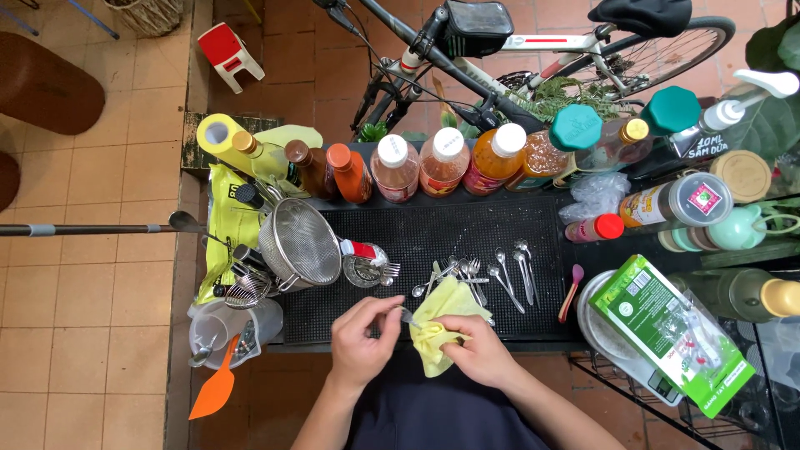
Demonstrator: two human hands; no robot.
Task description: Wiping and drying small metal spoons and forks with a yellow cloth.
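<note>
Your left hand [360, 337] pinches one end of a small metal utensil [407, 317], fingers closed on it. Which piece of cutlery it is, you can't tell, since most of it is hidden. Your right hand [477, 348] is clamped on the yellow cloth [442, 321], bunched around the utensil's other end. Both sit at 6 o'clock on the black ribbed mat [467, 233], just at its near edge.

Handling, as a judgement: the utensil looks light, stiff and slick if wet, so grip the stem, not the tip. The cloth is soft and limp and will fold wherever you squeeze it.

The loose spoons and forks [500, 275] lie just beyond the cloth, toward 12 to 1 o'clock.

Packages:
- The green box with a clear window [667, 329] is at 3 o'clock, tilted on a round white lid.
- The row of bottles [421, 162] runs along 12 o'clock, with white, orange and brown caps and orange to pink liquid.
- The teal-capped jars [577, 127] are at 1 o'clock.
- The small red-capped bottle [596, 227] lies at 2 o'clock.
- The yellow bag [225, 217] is at 10 o'clock, beside the metal strainer [300, 242].
</note>
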